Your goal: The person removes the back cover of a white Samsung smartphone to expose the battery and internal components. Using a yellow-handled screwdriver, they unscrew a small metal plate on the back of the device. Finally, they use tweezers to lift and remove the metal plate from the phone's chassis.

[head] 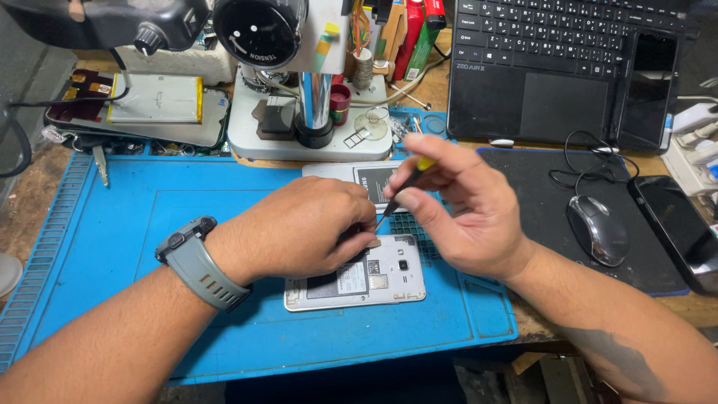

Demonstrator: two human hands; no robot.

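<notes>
An opened white phone [389, 280] lies back-up on the blue work mat [134, 224], its inner parts showing. My left hand [299, 228], with a grey watch on the wrist, rests on the phone's upper left part and pinches something small at its top edge. My right hand [456, 209] holds a thin screwdriver [400, 187] with a black shaft and yellow cap. The tip points down at the phone's top edge, beside my left fingers. Behind my hands lies a phone battery [374, 179] on a white back cover.
A microscope stand [314, 97] rises at the back centre, an opened tablet [149, 105] to its left. A laptop [553, 60] sits back right, with a mouse [598, 228] on a dark pad and black phones [677, 224] further right. Tweezers [99, 161] lie at the mat's left.
</notes>
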